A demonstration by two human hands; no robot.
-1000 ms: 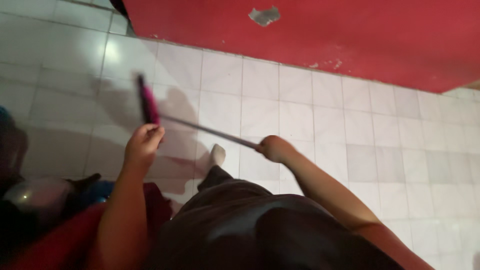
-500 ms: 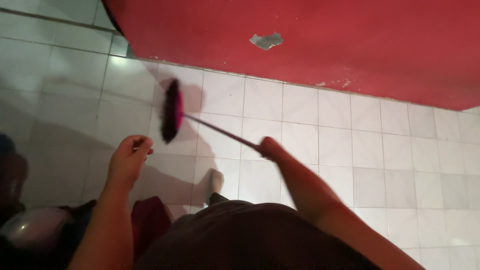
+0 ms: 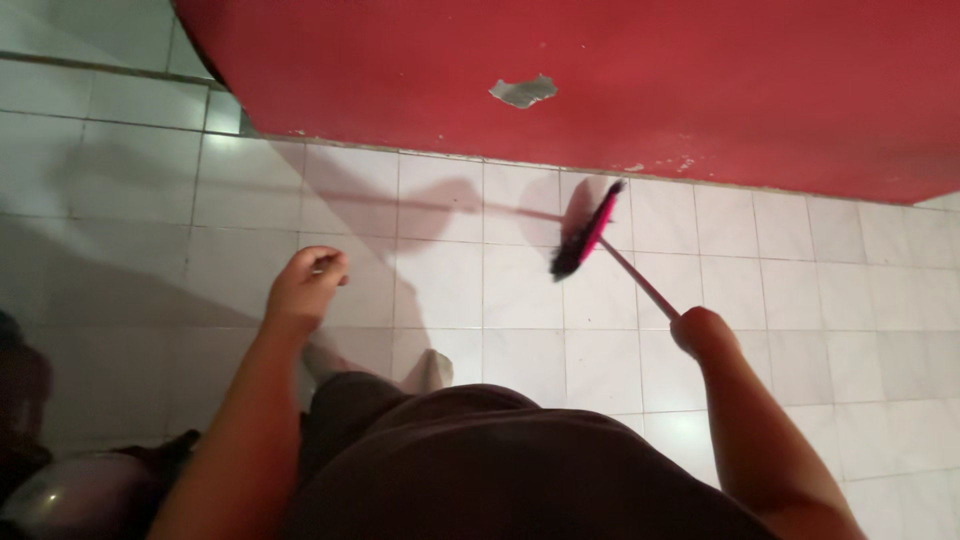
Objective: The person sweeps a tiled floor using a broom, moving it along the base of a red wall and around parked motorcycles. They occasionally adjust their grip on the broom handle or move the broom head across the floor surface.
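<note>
gripping pink broom [image 3: 588,235] – right hand [image 3: 700,330], red wall [image 3: 700,80]

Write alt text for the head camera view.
Seen from above, a person's right hand grips the thin handle of a pink and black broom, its head raised over white floor tiles by a red wall. The left hand hangs loosely curled, holding nothing visible.

The broom [image 3: 587,230] has a pink head with black bristles and a pale pink handle. The floor [image 3: 520,290] is glossy white square tiles. The wall [image 3: 700,80] is red, with a grey chipped patch [image 3: 523,91].
</note>
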